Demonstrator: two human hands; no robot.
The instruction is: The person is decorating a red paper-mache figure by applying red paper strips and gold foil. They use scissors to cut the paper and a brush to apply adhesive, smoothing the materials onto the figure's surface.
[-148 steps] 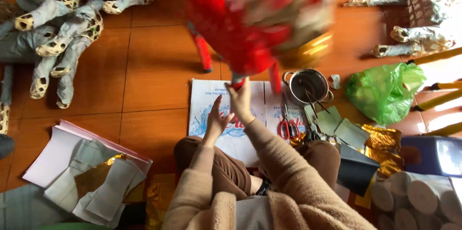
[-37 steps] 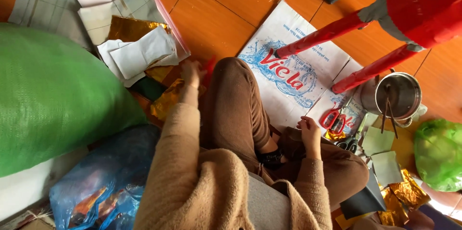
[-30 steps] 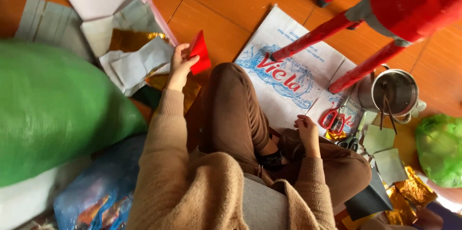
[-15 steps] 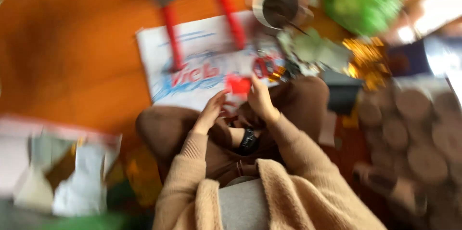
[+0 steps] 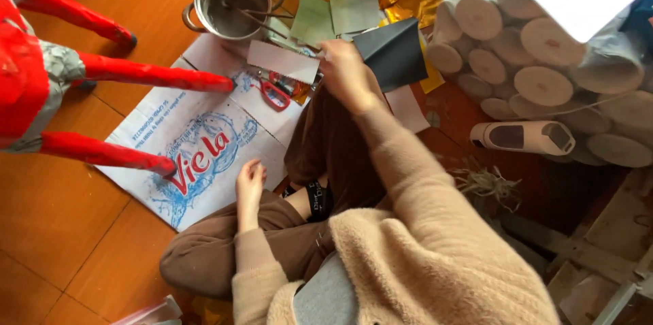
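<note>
Now right hand (image 5: pixel 345 74) pinches a grey paper strip (image 5: pixel 283 61), lengthwise leftward; left hand (image 5: pixel 249 182) open.

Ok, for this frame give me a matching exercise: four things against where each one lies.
Things:
1. steel pot
2. scissors
3. left hand
4. right hand

Places:
A. resting on the knee
B. at the top, beyond the printed sheet
C. holding a pale paper strip
D. red-handled, on the printed sheet

Pairs: 1-B, 2-D, 3-A, 4-C
</note>
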